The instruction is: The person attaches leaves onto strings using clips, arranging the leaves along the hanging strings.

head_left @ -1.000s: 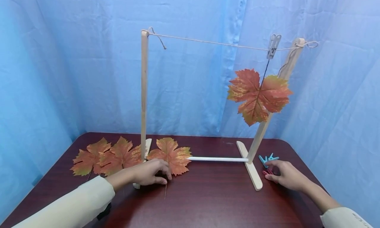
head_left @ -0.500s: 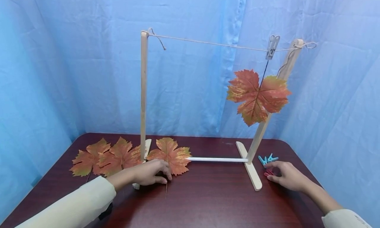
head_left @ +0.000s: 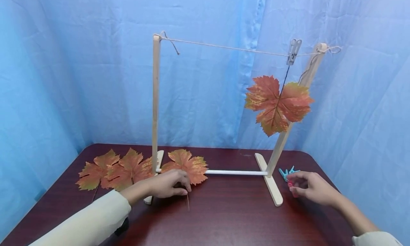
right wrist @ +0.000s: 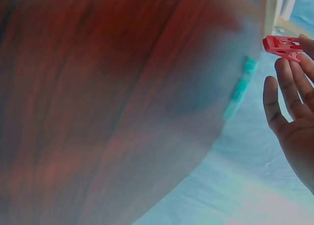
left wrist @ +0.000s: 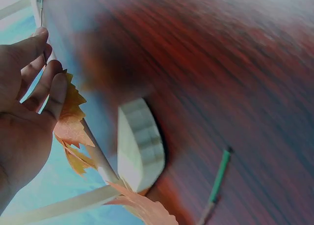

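Note:
In the head view my left hand (head_left: 168, 184) pinches the thin stem (head_left: 188, 204) of an orange-red artificial leaf (head_left: 192, 165), whose blade spreads beyond the fingers beside the left post. Thumb and fingertips meet on that stem in the left wrist view. My right hand (head_left: 317, 191), at the right of the table, holds a red clothespin (right wrist: 282, 45) between thumb and fingertips. Right by those fingers lie teal clothespins (head_left: 284, 174). Another leaf (head_left: 277, 105) hangs from the string (head_left: 224, 46) by a grey clothespin (head_left: 292, 53) near the right post.
A wooden stand has a left post (head_left: 155, 96), a right post (head_left: 278, 150), a white bottom rod (head_left: 237, 172) and flat feet (head_left: 273, 190). Two more leaves (head_left: 96, 171) overlap at the left, behind my forearm. Blue curtains (head_left: 205, 96) surround the dark red table (head_left: 230, 217).
My right hand has picked up the red clothespin from beside the teal ones and drawn slightly right. My left hand has shifted a little right, and its leaf has turned with it.

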Demonstrator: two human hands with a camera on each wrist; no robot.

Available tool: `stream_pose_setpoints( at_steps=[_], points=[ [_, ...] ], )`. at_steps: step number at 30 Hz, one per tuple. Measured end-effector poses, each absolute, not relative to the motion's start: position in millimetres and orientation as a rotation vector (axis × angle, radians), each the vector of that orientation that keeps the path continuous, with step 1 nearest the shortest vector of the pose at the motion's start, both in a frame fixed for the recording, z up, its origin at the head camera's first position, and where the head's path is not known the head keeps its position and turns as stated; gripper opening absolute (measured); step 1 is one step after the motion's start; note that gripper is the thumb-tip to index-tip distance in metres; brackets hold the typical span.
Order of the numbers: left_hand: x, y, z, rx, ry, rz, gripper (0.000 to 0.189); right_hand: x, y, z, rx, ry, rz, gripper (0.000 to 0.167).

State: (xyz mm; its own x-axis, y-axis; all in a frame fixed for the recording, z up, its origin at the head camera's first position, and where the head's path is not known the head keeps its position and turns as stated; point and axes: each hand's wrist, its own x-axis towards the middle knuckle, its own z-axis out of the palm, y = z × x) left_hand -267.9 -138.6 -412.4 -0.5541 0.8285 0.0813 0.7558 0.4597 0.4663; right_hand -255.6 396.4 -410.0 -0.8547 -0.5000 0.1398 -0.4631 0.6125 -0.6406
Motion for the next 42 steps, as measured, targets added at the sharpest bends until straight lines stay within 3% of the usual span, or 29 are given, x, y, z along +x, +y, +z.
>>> stream_pose_setpoints(
  at_steps=[22,42],
  points=[
    [-264,-97,-391,1.341,2.602,0.976,0.010,-250,350,-368,-1.125,2.934,-0.909,0.033],
    [-274,-73,-360,1.263,2.678,1.205,0.010,-247,300,-312,-1.155,2.836,-0.911,0.034]
  ],
)
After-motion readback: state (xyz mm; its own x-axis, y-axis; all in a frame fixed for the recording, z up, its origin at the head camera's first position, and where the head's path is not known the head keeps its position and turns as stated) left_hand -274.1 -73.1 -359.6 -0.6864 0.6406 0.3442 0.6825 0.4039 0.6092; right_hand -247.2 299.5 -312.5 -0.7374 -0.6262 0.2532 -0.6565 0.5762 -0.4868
